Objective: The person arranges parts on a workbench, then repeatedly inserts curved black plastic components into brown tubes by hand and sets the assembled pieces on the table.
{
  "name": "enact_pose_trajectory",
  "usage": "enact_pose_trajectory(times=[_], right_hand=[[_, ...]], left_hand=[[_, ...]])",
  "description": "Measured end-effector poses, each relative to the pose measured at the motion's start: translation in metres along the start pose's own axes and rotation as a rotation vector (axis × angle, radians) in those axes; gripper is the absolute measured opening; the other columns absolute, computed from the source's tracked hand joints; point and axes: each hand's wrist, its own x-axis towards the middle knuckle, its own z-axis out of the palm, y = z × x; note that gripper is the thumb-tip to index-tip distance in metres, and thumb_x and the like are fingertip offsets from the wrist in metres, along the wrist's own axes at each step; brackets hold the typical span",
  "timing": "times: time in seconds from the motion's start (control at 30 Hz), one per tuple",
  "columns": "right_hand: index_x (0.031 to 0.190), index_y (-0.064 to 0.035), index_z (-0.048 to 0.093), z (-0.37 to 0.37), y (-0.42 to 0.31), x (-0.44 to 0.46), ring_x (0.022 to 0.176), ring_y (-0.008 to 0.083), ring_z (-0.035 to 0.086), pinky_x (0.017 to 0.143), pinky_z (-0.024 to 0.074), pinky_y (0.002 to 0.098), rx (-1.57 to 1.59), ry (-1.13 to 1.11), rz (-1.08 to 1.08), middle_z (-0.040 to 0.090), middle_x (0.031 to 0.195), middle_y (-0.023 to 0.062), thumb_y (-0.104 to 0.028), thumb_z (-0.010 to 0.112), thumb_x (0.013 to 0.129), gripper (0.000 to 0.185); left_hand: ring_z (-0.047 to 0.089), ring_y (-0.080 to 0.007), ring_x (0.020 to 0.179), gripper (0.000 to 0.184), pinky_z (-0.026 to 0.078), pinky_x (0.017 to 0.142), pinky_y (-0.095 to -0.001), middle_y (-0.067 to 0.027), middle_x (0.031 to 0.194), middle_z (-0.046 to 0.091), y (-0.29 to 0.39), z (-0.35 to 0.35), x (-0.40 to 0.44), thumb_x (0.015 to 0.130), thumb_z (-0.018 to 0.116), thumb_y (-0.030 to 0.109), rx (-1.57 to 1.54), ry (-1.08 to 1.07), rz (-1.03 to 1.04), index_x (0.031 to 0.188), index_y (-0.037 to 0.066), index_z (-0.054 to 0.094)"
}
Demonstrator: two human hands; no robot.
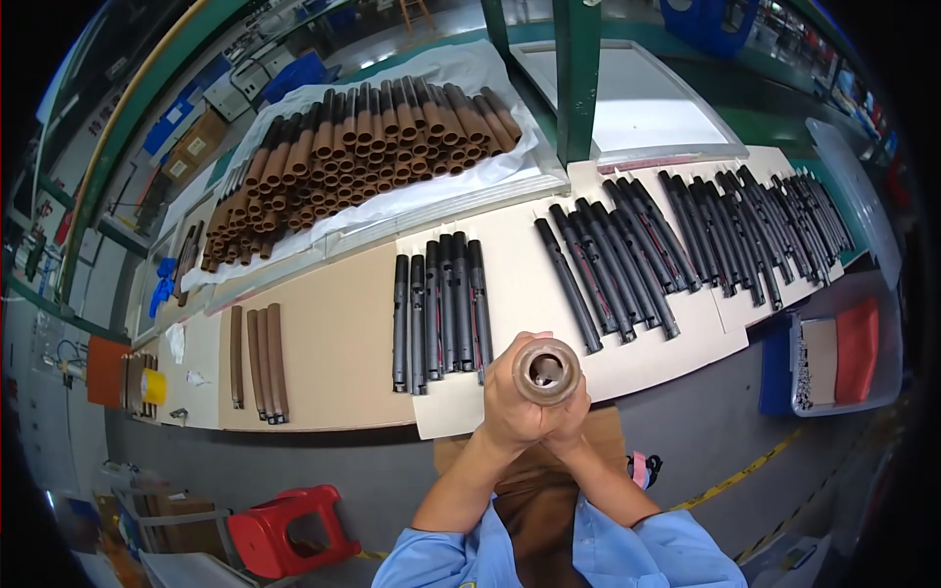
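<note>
A brown tube [546,394] points up toward my eyes, so I look into its open end. Something pale shows inside the bore, too small to make out. My left hand [508,400] wraps round the tube from the left side. My right hand [572,421] is closed round it from the right, lower down and partly hidden. Just beyond my hands, several black rods [441,314] lie side by side on the cardboard-covered table [323,363].
A big stack of brown tubes [363,137] lies on white sheeting at the back left. More black rods [627,255] spread to the right. Several brown tubes [263,363] lie at the left. A green post [576,88], a plastic bin [845,363] and a red stool [284,534] stand around.
</note>
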Motion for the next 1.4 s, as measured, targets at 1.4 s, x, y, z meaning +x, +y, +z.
enact_pose_trajectory(times=[1.4], right_hand=[[0.091,0.0005,0.058,0.076,-0.086,0.123,0.062,0.0192,0.064,0.051,0.0507,0.0293,-0.161,-0.273,-0.406,0.061,0.083,0.0088,-0.010,0.076,0.069,0.030]], left_hand=[[0.048,-0.0198,0.074,0.032,0.046,0.069,-0.0319,-0.0078,0.081,0.049,-0.034,-0.138,0.073,0.100,0.038,0.031,-1.382,0.424,-0.917,0.085,0.003,0.045]])
